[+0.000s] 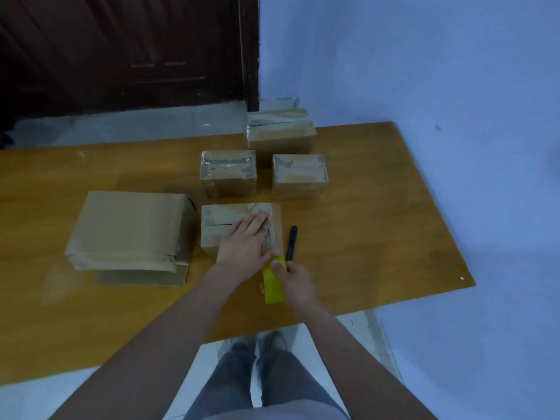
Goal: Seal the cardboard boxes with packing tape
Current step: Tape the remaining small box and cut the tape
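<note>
Both hands are at the small box (239, 225) in the middle of the frame. The left hand (247, 237) lies flat on its top with fingers straight and spread, pressing down a glossy strip of clear tape (268, 241) that runs toward the near edge. The right hand (295, 278) grips the yellow tape roll (273, 283) just below and to the right of that box, thumb curled over the roll's upper end; the strip seems to run from the box top down to the roll, so it looks uncut.

Judging by how things lie, the job is well along but not finished. Three boxes higher in the frame — the one at centre (228, 174), the one to its right (300, 176) and the taller stacked box behind them (280, 134) — show a shiny film across their tops, which I take for tape already laid. The box under the hands is mid-seal: the strip is down on top, yet it has still to be severed and smoothed over the edge.

A dark pen-like tool (292, 242) lies on the wooden table (378, 237) just right of that box, possibly a cutter, though too blurred to say.

At left of the frame sits the large flat box (127, 230). Its top looks matte, with loose flaps at its near edge — it probably remains to be sealed.
</note>
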`<state>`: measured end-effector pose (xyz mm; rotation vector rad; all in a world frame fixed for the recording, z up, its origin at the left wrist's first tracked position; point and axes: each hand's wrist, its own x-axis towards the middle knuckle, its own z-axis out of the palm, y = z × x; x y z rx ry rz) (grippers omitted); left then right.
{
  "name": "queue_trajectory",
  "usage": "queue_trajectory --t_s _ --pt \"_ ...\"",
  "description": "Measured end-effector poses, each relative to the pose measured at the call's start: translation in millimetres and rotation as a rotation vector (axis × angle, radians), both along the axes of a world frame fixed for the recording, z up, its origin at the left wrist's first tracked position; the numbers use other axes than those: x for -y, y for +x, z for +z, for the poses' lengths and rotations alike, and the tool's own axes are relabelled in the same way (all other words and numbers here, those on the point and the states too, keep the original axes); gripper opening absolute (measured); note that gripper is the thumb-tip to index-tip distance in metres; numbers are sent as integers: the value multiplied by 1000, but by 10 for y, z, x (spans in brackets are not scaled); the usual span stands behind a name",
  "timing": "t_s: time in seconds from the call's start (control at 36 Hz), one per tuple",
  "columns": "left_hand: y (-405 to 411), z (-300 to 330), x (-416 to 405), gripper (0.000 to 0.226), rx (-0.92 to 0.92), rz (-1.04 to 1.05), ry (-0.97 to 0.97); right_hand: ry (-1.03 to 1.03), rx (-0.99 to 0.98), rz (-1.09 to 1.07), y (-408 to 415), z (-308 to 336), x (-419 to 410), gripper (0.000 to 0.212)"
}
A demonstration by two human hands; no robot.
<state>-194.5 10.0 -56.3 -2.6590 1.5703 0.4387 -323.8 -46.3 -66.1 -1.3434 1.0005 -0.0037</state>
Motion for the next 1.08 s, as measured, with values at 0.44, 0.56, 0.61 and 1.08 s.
queue_trajectory --t_s 0.44,0.56,0.61,1.08 --pt "-54 -89 -20 101 -1 54 69 -119 17 82 -121 -278 -30 34" --pt "-40 -88 -25 106 -12 48 64 -111 -10 -174 -205 -329 139 43" --pt "-42 -85 -23 106 -3 51 67 -245 -141 -252 -182 -420 325 34" --pt "-42 -103 -22 106 -5 61 70 -383 -197 11 173 -533 810 22"
